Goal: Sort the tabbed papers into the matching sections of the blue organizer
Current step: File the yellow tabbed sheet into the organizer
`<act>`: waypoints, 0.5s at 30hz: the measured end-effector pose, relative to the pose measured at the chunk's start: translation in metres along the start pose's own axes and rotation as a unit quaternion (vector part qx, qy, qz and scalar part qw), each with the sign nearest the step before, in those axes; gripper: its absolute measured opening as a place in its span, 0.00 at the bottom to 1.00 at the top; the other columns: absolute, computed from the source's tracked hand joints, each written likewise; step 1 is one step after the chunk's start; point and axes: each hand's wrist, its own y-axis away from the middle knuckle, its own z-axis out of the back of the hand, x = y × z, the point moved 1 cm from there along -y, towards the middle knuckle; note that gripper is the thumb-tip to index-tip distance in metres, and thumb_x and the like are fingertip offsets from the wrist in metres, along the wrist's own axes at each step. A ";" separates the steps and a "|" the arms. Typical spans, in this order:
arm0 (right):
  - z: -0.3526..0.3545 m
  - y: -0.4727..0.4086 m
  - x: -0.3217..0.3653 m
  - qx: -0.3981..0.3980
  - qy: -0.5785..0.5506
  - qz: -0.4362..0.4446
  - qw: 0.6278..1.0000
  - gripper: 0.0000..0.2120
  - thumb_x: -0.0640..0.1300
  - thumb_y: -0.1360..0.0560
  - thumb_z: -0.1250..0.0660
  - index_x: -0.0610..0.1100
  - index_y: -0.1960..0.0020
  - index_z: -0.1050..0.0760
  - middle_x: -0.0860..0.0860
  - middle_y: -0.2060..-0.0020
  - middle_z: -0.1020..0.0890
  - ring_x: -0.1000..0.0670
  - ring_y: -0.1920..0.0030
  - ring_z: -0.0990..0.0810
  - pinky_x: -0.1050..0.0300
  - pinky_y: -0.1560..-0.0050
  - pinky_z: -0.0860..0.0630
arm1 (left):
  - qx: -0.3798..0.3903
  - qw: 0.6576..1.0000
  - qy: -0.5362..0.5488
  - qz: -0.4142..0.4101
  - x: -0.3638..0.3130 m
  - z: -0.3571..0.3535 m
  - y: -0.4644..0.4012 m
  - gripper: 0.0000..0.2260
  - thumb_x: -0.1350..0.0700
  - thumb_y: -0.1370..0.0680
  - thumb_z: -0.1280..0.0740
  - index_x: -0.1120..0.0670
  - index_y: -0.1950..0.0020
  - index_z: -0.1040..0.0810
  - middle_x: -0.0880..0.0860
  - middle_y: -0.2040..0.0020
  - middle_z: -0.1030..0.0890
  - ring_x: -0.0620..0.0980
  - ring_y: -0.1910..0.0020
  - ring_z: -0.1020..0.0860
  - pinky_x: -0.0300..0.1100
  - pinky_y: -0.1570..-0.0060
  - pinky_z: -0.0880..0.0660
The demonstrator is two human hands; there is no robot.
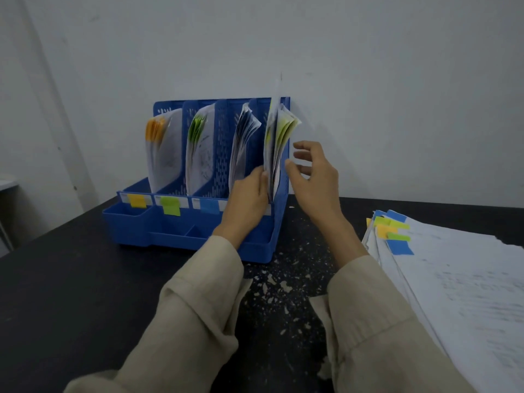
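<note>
The blue organizer [136, 222] stands against the wall with four upright sections. From the left they hold orange-tabbed papers [158, 143], green-tabbed papers [198, 143], a dark-edged bundle [241, 146] and yellow-green-tabbed papers [279, 143]. Orange, green and blue labels mark the front rail. My left hand [249, 194] presses with straight fingers against the left side of the rightmost bundle. Just right of that bundle, my right hand [314, 177] hovers with loose fingers and holds nothing. A fanned pile of tabbed papers [453, 273] lies flat at the right.
The organizer and the paper pile sit on a dark speckled table [71, 279]. A pale wall [368, 95] rises right behind the organizer. My beige sleeves [184, 321] cover both forearms. The paper pile runs off the frame's right edge.
</note>
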 end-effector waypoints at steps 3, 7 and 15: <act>0.002 -0.002 -0.002 -0.008 -0.010 -0.016 1.000 0.14 0.42 0.22 0.37 0.44 0.37 0.31 0.52 0.48 0.25 0.55 0.51 0.25 0.78 0.57 0.31 | -0.042 0.999 -0.019 0.002 -0.001 0.000 -0.009 0.17 0.59 0.17 0.47 0.51 0.66 0.41 0.50 0.71 0.34 0.43 0.72 0.36 0.40 0.72 0.45; 0.002 -0.002 -0.003 0.002 -0.009 -0.015 1.000 0.14 0.41 0.22 0.38 0.43 0.37 0.31 0.50 0.48 0.24 0.55 0.50 0.25 0.78 0.56 0.31 | -0.060 0.998 0.012 0.009 -0.005 0.003 -0.018 0.19 0.63 0.19 0.45 0.51 0.69 0.40 0.49 0.71 0.34 0.40 0.72 0.37 0.33 0.74 0.39; 0.004 -0.002 -0.002 -0.003 -0.014 -0.025 1.000 0.13 0.41 0.22 0.37 0.44 0.37 0.30 0.52 0.50 0.24 0.55 0.54 0.24 0.74 0.59 0.29 | -0.074 0.997 -0.006 0.008 0.000 -0.001 -0.023 0.05 0.63 0.20 0.40 0.61 0.49 0.26 0.55 0.59 0.22 0.47 0.61 0.24 0.35 0.61 0.28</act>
